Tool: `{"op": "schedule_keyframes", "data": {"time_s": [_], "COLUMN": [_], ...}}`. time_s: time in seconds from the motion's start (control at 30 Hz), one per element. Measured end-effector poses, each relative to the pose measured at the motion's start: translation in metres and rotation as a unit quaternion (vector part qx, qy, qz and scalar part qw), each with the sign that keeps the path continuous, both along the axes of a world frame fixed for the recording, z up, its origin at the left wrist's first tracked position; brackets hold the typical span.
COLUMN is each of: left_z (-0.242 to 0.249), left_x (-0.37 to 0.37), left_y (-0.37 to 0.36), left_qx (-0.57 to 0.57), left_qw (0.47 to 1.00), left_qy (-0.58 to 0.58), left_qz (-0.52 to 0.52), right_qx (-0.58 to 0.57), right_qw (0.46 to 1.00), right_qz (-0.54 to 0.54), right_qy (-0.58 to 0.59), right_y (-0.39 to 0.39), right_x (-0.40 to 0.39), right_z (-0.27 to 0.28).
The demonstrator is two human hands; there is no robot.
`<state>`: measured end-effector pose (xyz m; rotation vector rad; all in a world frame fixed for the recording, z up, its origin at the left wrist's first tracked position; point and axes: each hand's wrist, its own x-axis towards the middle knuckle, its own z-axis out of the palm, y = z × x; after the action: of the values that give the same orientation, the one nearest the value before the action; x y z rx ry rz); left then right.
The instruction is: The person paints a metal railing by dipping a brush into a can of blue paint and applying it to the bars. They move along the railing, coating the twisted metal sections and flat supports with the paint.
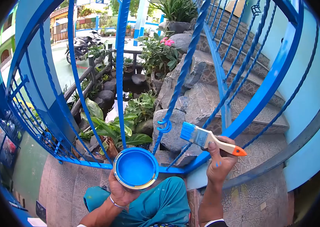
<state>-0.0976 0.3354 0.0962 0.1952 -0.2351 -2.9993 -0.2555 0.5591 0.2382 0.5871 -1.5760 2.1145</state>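
The right hand point(220, 163) pinches the wooden handle of the paint brush point(202, 137), thumb on the near side close to the ferrule, a grip that should give good control. The blue bristles point up and left, just beside the curl point(164, 126) on a twisted bar point(184, 68) but apart from it. The left hand point(121, 191) cups the paint can point(139, 187) from below and the side, above the teal trousers point(160, 200); its hidden fingers and the can's exact tilt are hard to judge from overhead.

For clean work, the can is best kept level and close under the brush, so drips land back in the blue paint point(135, 168). Wiping one face of the bristles on the rim would avoid runs. The twisted grooves and the curl's inner faces likely want short, light dabs, with care to spare the rocks point(169, 123) behind.
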Motion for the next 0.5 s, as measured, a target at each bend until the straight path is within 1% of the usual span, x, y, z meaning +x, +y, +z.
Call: {"op": "schedule_keyframes", "data": {"time_s": [0.13,0.17,0.27,0.33,0.4,0.5], "left_z": [0.029,0.034,0.044,0.050,0.052,0.060], "left_x": [0.005,0.007,0.012,0.017,0.023,0.028], "left_y": [-0.002,-0.004,-0.010,-0.014,-0.017,-0.020], "left_qx": [0.019,0.021,0.045,0.075,0.068,0.040], "left_qw": [1.000,1.000,0.999,0.997,0.997,0.999], "left_qy": [-0.007,-0.001,0.005,-0.004,-0.013,-0.009], "left_qz": [-0.008,-0.015,-0.025,-0.027,-0.019,-0.004], "right_qx": [0.011,-0.003,0.004,0.063,0.133,0.148], "right_qw": [0.999,0.998,0.991,0.986,0.975,0.973], "right_qz": [0.002,0.030,0.090,0.093,0.090,0.101], "right_qy": [0.031,0.062,0.097,0.124,0.156,0.147], "right_y": [-0.012,-0.017,-0.022,-0.023,-0.021,-0.014], "right_x": [-0.007,-0.010,-0.018,-0.023,-0.023,-0.018], "right_z": [-0.007,-0.006,0.001,0.006,0.017,0.008]}}
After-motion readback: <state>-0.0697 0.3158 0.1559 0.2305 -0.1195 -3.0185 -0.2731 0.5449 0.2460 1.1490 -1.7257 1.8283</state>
